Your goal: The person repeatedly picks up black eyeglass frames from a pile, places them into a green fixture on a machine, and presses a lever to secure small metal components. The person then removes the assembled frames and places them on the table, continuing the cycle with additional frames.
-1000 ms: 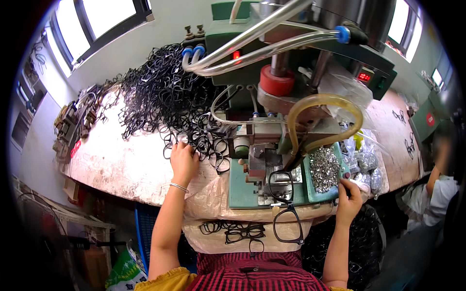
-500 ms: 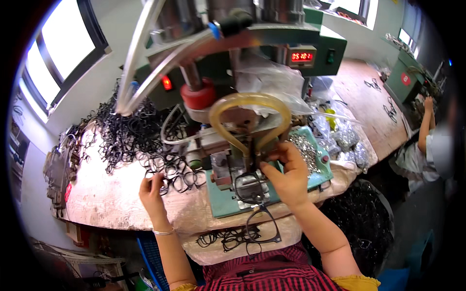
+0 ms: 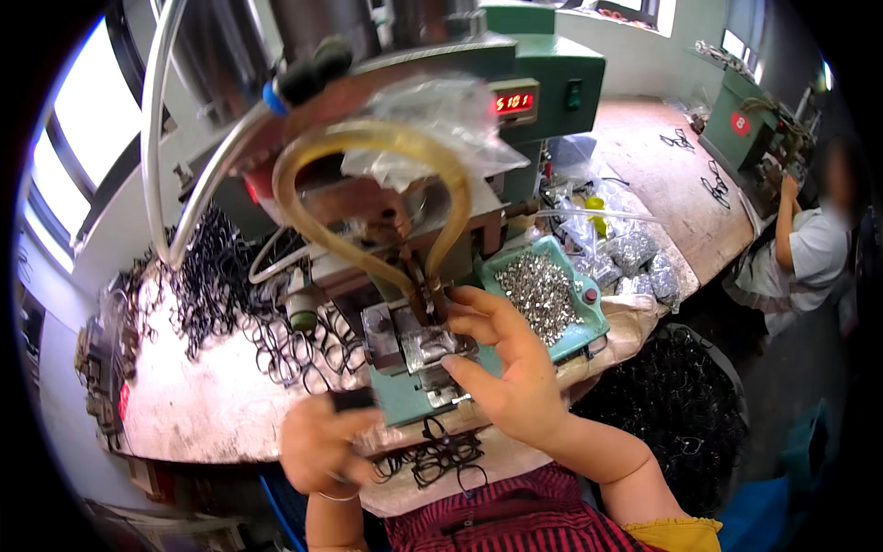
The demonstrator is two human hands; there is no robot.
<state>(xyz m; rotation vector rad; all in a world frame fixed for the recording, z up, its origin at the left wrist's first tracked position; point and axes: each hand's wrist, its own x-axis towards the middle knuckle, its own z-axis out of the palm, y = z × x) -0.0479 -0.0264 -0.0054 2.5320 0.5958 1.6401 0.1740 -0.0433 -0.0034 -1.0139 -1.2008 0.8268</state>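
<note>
My left hand (image 3: pixel 317 446), blurred by motion, is low at the table's front edge, its fingers closed on a dark, smeared piece that looks like a black eyeglass frame (image 3: pixel 353 399). My right hand (image 3: pixel 506 368) reaches to the metal fixture (image 3: pixel 432 348) of the press, fingers and thumb apart along its right side. Nothing shows between them, though the fingertips are partly hidden. A yellowish tube (image 3: pixel 451 175) loops down to the fixture. Several black eyeglass frames (image 3: pixel 441 455) lie in front of the press on the covering over my lap.
Left of the press, loose black frames (image 3: pixel 294 354) spread from a large heap (image 3: pixel 207 285). At right, a green tray (image 3: pixel 596 322) holds small metal parts (image 3: pixel 543 299), with plastic bags (image 3: pixel 635 253) behind. A dark-filled sack (image 3: pixel 662 414) stands below. Another person (image 3: pixel 809 248) works at far right.
My left hand has come from the loose frames toward me with the dark piece. The frame hanging at the fixture is gone from there. My right hand has opened beside the fixture; the view has shifted.
</note>
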